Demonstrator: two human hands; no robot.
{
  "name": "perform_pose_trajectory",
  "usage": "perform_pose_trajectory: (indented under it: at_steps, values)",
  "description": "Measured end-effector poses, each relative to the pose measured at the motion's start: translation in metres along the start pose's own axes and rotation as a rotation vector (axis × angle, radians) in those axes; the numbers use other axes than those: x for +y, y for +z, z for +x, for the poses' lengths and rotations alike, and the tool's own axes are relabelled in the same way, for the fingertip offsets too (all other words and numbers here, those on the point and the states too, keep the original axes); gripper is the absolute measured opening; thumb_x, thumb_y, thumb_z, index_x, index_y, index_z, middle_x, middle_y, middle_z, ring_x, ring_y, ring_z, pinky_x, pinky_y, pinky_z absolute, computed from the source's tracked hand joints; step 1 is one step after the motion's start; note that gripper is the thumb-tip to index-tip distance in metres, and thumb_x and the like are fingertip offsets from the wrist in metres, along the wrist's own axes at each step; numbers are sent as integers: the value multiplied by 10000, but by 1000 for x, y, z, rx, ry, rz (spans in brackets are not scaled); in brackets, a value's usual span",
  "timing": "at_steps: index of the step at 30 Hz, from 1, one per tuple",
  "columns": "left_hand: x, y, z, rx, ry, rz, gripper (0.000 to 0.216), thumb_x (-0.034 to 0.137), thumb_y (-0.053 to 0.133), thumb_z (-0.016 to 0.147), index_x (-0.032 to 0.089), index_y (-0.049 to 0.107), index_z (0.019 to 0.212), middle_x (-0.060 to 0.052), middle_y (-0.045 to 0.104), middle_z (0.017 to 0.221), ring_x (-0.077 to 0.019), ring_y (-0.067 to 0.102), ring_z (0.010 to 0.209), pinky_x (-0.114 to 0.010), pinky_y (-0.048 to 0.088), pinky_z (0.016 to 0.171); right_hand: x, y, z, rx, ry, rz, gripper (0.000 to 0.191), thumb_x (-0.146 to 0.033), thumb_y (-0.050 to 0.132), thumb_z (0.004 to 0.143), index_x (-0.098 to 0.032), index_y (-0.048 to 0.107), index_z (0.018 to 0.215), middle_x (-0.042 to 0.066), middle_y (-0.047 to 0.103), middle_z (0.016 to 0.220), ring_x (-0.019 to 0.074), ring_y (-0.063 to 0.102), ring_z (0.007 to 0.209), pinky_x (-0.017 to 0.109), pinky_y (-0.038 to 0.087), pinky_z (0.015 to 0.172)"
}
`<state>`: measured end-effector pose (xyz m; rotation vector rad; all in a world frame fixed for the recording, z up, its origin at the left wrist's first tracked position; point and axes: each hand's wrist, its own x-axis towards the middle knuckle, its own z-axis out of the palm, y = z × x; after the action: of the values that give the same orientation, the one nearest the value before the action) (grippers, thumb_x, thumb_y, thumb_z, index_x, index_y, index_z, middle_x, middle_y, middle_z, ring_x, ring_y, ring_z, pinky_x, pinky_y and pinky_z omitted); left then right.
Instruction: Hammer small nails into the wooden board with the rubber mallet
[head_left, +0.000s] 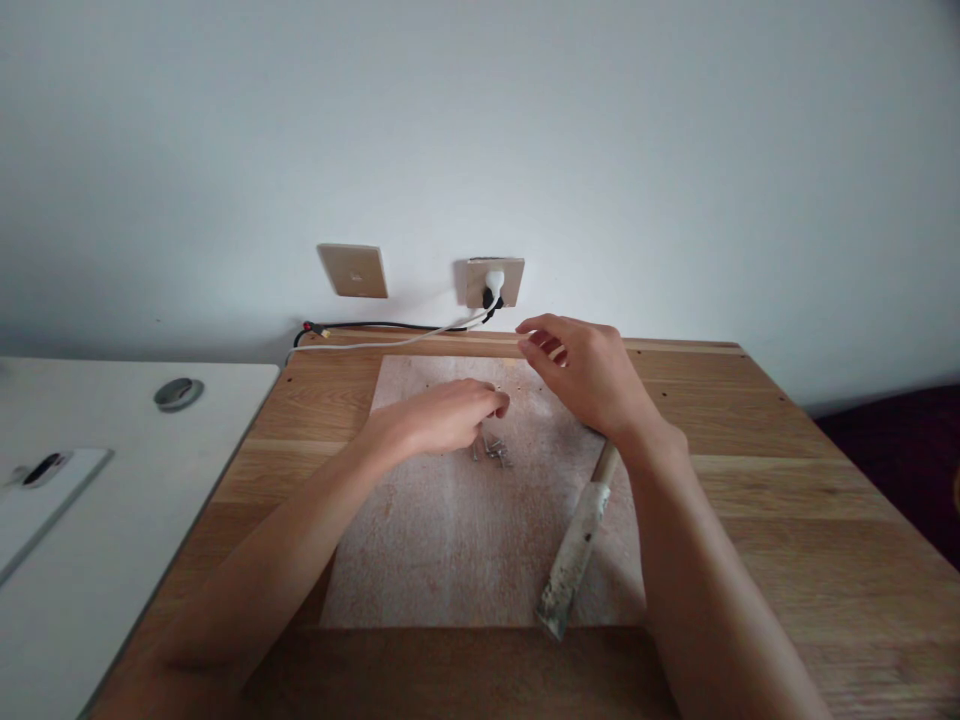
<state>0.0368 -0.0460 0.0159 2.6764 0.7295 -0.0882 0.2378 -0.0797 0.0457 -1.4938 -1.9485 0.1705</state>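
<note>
Lying mid-frame, nails [493, 452] are being overhung by the left hand [459, 413], whose grip cannot be told; light pinching is being advised. The right hand [586, 372] is being held with fingers parted.

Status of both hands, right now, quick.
Left hand: fingers curled near the loose nails; cannot tell whether its grip holds one.
Right hand: grip loosely open, nothing visible in it.

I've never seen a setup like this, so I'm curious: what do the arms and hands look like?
They're a person's, not machinery. The left hand and right hand are ungloved, with no ring showing. The left arm and right arm show no sleeve, watch, bracelet or cable.
</note>
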Motion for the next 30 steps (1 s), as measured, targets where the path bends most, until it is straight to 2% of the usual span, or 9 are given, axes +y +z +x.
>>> perform_pose_trajectory:
  at_steps: [4,9,12,15,18,21,25,27,30]
  values:
    - [-3,-12,-6,39,-11,19,310,33,536,925,164,701,1152,-117,755,1175,-252,706,1097,-333,503,907,-4,-8,-1,32,2,-13,222,-251,600,961,-199,781,1079,69,805,897,207,740,756,359,601,754]
    - [-5,-24,-24,149,-70,-7,219,196,567,1024,160,691,1202,-115,754,1190,-256,706,1116,-356,513,961,-29,-39,-12,179,-17,-43,196,-266,615,975,-238,773,1088,62,800,926,213,748,772,348,598,718]
    - [-9,-15,-46,168,-85,19,231,171,539,1035,157,685,1213,-121,735,1206,-258,705,1122,-376,527,975,-42,-59,-23,271,-9,-78,178,-288,616,990,-269,762,1089,62,800,939,214,749,771,328,583,692]
    - [-13,12,-82,262,-39,9,233,90,522,1006,161,691,1150,-100,726,1153,-227,709,1068,-365,549,971,-37,-65,-43,228,-43,-135,178,-322,607,997,-260,758,1069,46,778,848,196,726,697,304,546,648]
    - [-8,49,-126,456,32,-114,199,110,508,1033,179,685,1091,-74,728,1104,-186,713,1022,-319,587,925,-11,-50,-79,61,-11,-193,285,-407,540,1029,-229,750,1103,-2,694,667,168,652,536,282,464,556]
    - [5,81,-166,540,36,-153,201,158,544,1049,195,683,1190,-88,733,1214,-207,680,1222,-345,574,1067,19,-22,-122,-140,185,-249,459,-539,464,1033,-204,693,1248,-16,654,598,216,647,491,305,400,513]
    - [20,103,-197,501,28,-68,369,257,677,1001,219,640,1366,-97,690,1422,-279,552,1447,-512,415,1271,40,6,-160,-265,429,-292,503,-583,430,1008,-232,602,1324,26,722,708,308,737,651,335,422,583]
    - [24,108,-203,462,21,-30,468,281,716,974,214,609,1425,-107,664,1473,-297,526,1476,-553,362,1297,40,12,-164,-272,491,-301,411,-535,402,1008,-255,610,1225,51,750,775,322,751,709,340,421,604]
    - [26,111,-203,446,-11,-7,435,236,710,958,204,636,1386,-115,649,1493,-300,522,1482,-546,372,1292,34,18,-161,-261,513,-282,289,-467,406,975,-274,602,1063,60,754,793,328,760,778,343,428,634]
